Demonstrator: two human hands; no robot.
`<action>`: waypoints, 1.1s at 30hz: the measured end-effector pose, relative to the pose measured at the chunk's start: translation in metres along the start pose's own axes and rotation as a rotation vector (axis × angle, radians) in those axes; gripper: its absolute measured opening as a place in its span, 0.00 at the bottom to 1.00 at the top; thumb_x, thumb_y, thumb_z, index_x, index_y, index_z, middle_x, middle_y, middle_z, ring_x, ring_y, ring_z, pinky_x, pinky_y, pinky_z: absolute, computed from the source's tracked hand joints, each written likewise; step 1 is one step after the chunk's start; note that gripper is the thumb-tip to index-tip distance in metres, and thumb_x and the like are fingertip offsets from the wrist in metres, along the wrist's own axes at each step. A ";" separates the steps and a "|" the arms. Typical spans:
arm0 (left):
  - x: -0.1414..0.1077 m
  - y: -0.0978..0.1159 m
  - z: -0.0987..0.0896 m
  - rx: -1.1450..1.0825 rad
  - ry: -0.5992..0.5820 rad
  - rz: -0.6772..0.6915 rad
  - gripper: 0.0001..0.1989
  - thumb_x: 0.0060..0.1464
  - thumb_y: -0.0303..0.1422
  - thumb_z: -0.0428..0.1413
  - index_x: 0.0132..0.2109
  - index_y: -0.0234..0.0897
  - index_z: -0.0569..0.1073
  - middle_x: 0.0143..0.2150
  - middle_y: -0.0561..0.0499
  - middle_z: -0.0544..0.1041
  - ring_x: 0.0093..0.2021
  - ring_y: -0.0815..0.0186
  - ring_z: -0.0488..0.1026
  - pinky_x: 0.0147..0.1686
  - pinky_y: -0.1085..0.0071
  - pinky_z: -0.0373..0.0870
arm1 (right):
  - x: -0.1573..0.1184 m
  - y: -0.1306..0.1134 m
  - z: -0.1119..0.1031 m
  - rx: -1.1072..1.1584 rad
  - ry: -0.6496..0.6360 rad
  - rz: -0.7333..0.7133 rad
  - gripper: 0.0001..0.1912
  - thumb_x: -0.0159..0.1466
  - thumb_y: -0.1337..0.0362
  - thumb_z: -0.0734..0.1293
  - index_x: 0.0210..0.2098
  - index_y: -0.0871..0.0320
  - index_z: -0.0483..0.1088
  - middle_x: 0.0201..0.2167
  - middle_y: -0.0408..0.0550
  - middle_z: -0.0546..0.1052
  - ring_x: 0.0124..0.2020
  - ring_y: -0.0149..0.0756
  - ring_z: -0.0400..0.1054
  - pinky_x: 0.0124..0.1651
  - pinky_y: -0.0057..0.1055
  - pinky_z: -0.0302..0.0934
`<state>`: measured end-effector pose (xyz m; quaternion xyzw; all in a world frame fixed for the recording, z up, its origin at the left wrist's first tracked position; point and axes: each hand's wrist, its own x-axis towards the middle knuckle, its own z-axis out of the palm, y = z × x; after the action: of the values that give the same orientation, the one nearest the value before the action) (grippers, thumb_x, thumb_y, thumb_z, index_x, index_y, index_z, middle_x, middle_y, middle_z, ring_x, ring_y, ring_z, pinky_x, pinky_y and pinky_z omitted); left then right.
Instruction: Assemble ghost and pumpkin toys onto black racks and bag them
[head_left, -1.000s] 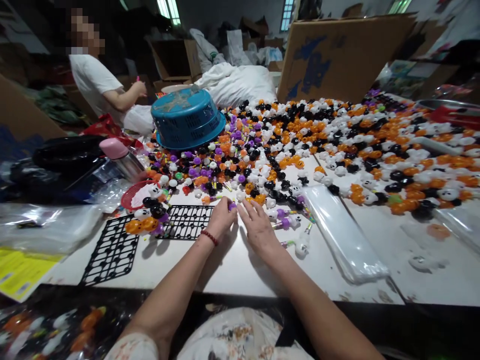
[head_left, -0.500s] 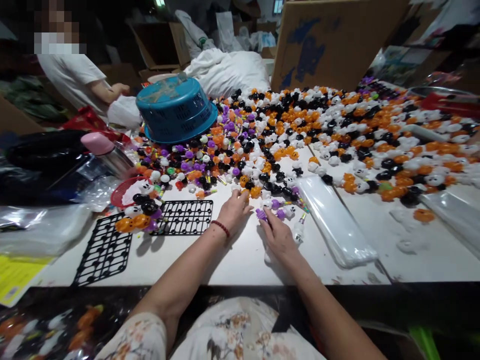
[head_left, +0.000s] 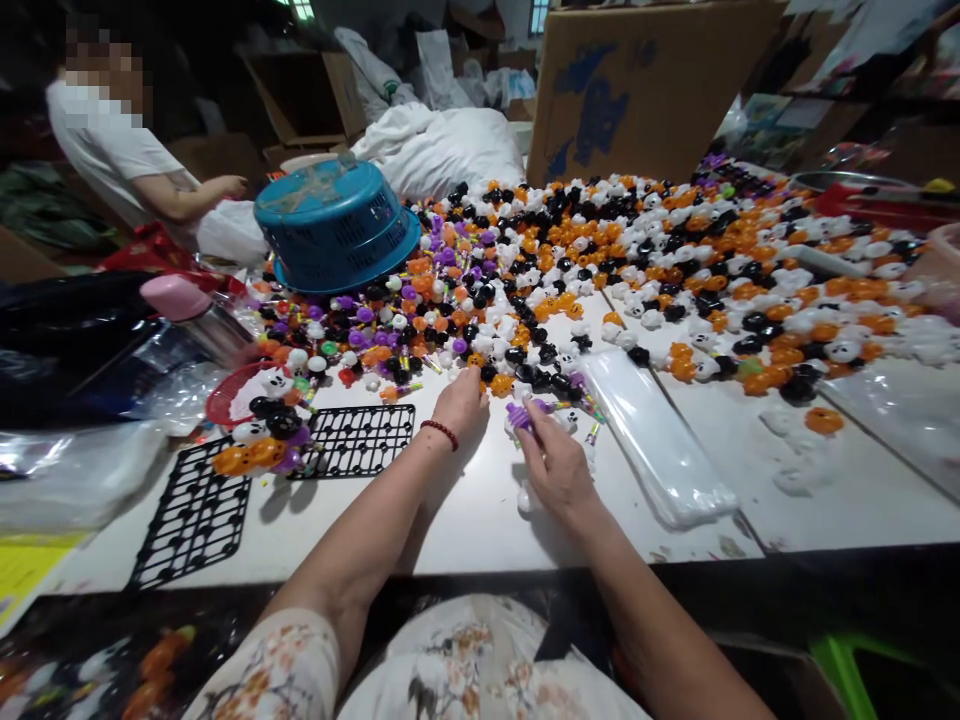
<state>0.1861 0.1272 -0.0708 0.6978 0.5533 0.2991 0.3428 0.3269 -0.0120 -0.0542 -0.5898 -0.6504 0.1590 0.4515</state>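
Note:
My left hand [head_left: 461, 405], with a red bead bracelet at its wrist, reaches the near edge of a large pile of small toys [head_left: 555, 240] in orange, white, black and purple. Its fingers are bent close together beside an orange piece [head_left: 501, 385]; what they hold, if anything, is hidden. My right hand [head_left: 556, 460] has its thumb and fingers closed on a purple piece [head_left: 523, 415] above the white table. Under and beside that hand lie small white pieces [head_left: 524, 498]. Two black plastic grids [head_left: 360, 440] lie to the left, with several toys standing over them.
A stack of clear bags [head_left: 660, 440] lies right of my hands. An upturned blue basket [head_left: 337, 225], a pink-lidded bottle [head_left: 187, 305] and a red basket [head_left: 225, 395] are at the left. A person in white [head_left: 120, 150] is behind; a large cardboard box [head_left: 645, 90] stands at the back.
The camera view has shifted a little. My right hand has raised the purple piece slightly, and a white piece below it shows more. My left fingers have drawn closer together at the pile.

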 end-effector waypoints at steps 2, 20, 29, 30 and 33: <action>-0.003 0.002 -0.001 -0.093 0.003 -0.061 0.16 0.45 0.25 0.59 0.43 0.38 0.70 0.41 0.46 0.74 0.45 0.57 0.72 0.46 0.63 0.67 | -0.020 -0.019 -0.004 0.142 -0.151 0.053 0.23 0.69 0.58 0.60 0.62 0.58 0.66 0.49 0.54 0.78 0.47 0.43 0.74 0.52 0.39 0.67; -0.111 0.007 -0.012 -1.187 -0.065 -0.568 0.16 0.53 0.43 0.62 0.34 0.35 0.67 0.23 0.55 0.70 0.20 0.76 0.66 0.18 0.82 0.60 | -0.023 -0.014 0.003 0.069 -0.204 -0.034 0.16 0.71 0.59 0.59 0.48 0.59 0.75 0.36 0.51 0.78 0.38 0.39 0.72 0.43 0.33 0.64; -0.123 0.012 -0.004 -0.997 -0.053 -0.369 0.22 0.54 0.51 0.58 0.34 0.36 0.65 0.24 0.55 0.70 0.23 0.74 0.67 0.24 0.77 0.63 | -0.028 -0.018 -0.003 -0.034 -0.247 -0.053 0.15 0.71 0.60 0.59 0.48 0.58 0.75 0.33 0.50 0.76 0.36 0.39 0.70 0.40 0.33 0.63; -0.125 0.013 -0.003 -0.958 -0.045 -0.362 0.22 0.55 0.52 0.56 0.34 0.37 0.64 0.24 0.56 0.69 0.22 0.73 0.66 0.24 0.76 0.62 | -0.028 -0.018 -0.004 -0.012 -0.255 -0.042 0.15 0.71 0.60 0.60 0.48 0.57 0.75 0.33 0.50 0.77 0.36 0.39 0.71 0.40 0.33 0.63; -0.130 0.015 0.000 -0.819 -0.010 -0.363 0.22 0.59 0.54 0.51 0.34 0.39 0.62 0.23 0.58 0.65 0.19 0.73 0.61 0.21 0.74 0.58 | -0.027 -0.019 -0.003 0.090 -0.265 0.008 0.13 0.70 0.61 0.61 0.45 0.56 0.76 0.34 0.49 0.78 0.36 0.37 0.72 0.41 0.32 0.64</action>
<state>0.1674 -0.0025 -0.0642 0.3975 0.5011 0.4251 0.6404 0.3143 -0.0427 -0.0494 -0.5454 -0.6942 0.2663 0.3869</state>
